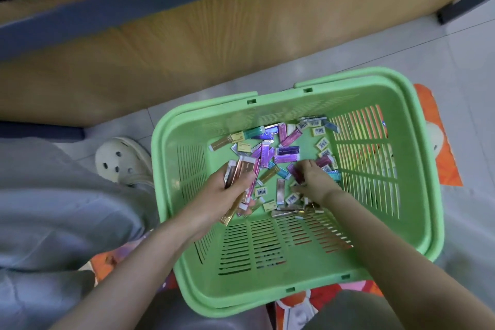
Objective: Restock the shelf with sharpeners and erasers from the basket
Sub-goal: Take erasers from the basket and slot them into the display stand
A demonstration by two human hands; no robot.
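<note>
In green basket (pixel 417 120), foil-wrapped erasers (pixel 288 157), left hand (pixel 226 195) gripping several, grip of right hand (pixel 317 182) unclear

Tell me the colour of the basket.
Light green; the basket shows best in the head view.

A pale green slotted plastic basket (pixel 267 284) holds gold, copper and pink foil-wrapped eraser sticks (pixel 242 169) in the left hand (pixel 225 190). Purple, magenta and teal foil sticks (pixel 288 158) lie just beyond the right hand (pixel 316 182), and white black-barcoded labels (pixel 320 131) farther off. Left of the left hand are a cream holed clog (pixel 120 161) and grey trousers (pixel 53 209).
</note>
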